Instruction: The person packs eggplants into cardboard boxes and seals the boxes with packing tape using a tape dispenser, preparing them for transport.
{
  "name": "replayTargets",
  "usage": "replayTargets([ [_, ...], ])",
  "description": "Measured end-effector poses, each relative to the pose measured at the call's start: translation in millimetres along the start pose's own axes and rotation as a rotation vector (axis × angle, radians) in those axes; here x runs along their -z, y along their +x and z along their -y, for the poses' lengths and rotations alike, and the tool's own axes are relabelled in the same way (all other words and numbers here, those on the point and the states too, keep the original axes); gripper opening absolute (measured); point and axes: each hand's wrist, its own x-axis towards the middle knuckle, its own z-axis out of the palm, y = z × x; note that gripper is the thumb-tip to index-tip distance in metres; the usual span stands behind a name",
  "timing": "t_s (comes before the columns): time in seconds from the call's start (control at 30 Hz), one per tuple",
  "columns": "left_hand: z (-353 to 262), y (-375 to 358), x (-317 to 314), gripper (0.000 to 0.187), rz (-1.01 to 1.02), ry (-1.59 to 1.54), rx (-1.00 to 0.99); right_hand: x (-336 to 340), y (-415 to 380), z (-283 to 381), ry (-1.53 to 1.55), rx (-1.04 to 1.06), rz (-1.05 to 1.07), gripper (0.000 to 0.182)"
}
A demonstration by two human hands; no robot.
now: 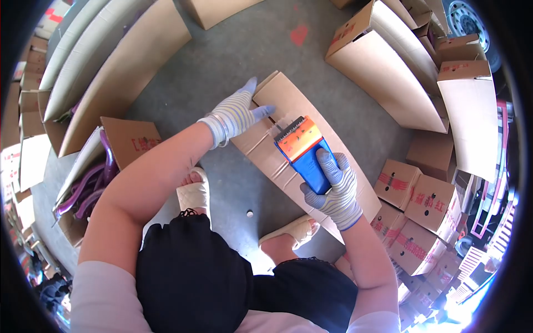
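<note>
A long cardboard box (338, 161) lies slantwise on the floor in front of my feet. My right hand (337, 194), in a striped glove, grips a blue and orange tape dispenser (305, 158). The dispenser's toothed black edge is over the box's top, near the seam, with a strip of clear tape (280, 126) beside it. At the far end of the box, my left hand (236, 114) has its thumb and fingers apart. It rests at the left edge of the box, wearing the same kind of striped glove.
On the left stand tall cartons (127, 72) and an open carton with purple eggplants (100, 177). More tall cartons (388, 77) are at the right, above stacked small boxes (433, 202) with red print. My sandalled feet (294, 233) flank a small white object (250, 213) on the floor.
</note>
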Motion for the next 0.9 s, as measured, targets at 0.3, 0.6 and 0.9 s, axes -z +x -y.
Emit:
replayTargets([
  [0.3, -19, -2, 7, 0.08, 0.014, 0.539, 0.194, 7, 8, 5, -0.03, -0.017, -0.047, 0.08],
  [0.6, 2, 2, 3, 0.095, -0.124, 0.56, 0.094, 142, -202, -28, -0.161, -0.902, -0.586, 0.078],
  [0.9, 6, 8, 7, 0.091, -0.096, 0.548, 0.093, 43, -275, -86, 0.192, -1.179, -1.081, 0.073],
])
